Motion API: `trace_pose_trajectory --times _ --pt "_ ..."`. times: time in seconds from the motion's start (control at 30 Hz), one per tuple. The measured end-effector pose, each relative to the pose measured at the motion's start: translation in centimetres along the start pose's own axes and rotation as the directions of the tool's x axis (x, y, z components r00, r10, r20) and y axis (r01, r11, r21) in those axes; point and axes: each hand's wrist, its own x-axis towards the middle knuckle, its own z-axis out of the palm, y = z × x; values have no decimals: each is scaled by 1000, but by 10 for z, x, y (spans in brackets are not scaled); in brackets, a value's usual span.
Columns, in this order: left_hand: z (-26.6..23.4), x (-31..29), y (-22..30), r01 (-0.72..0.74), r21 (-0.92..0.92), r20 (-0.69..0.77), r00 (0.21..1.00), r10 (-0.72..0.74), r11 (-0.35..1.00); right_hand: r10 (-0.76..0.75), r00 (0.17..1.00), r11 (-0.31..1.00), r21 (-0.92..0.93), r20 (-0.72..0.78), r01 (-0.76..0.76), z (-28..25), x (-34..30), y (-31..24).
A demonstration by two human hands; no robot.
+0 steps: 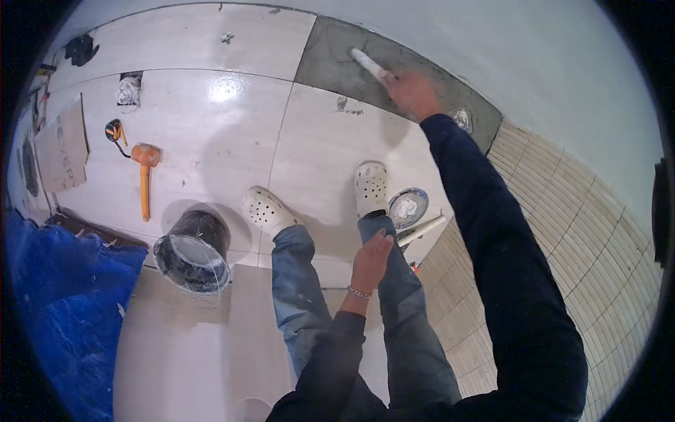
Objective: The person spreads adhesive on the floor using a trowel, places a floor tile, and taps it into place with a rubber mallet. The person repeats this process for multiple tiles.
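**Steadily working the grey bed by the wall**

Here the right hand (415, 93) closes around a pale-handled tool (371, 65), its end on the grey mortar patch (337, 60) between the glossy tiles (211, 126) and the wall. The left hand (370, 259) rests loosely open on the thigh, holding nothing. Even pressure and short, overlapping passes probably suit the work best.

Around our right hand (415, 95) the grey mortar patch (330, 60) lies open; the wall (562, 77) closes in just behind. Leftward, bare tiles (211, 133) give room until the orange mallet (145, 169) and black bucket (193, 250).
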Motion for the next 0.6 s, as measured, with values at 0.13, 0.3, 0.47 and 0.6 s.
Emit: trace_pose_trajectory --times 0.13,0.3,0.47,0.6 --pt "2 0 -7 -74 -25 -38 997 73 997 39 957 869 462 287 -174 33 -17 -13" --pt "0 5 -11 -87 -2 -46 995 87 996 -8 946 948 302 325 -96 -1 -37 7" --pt "3 9 -13 -105 -52 -41 994 103 993 116 931 887 386 346 -254 -1 -45 8" --pt "4 8 -13 -116 -50 -48 992 114 992 76 895 889 378 439 -260 17 -50 -6"
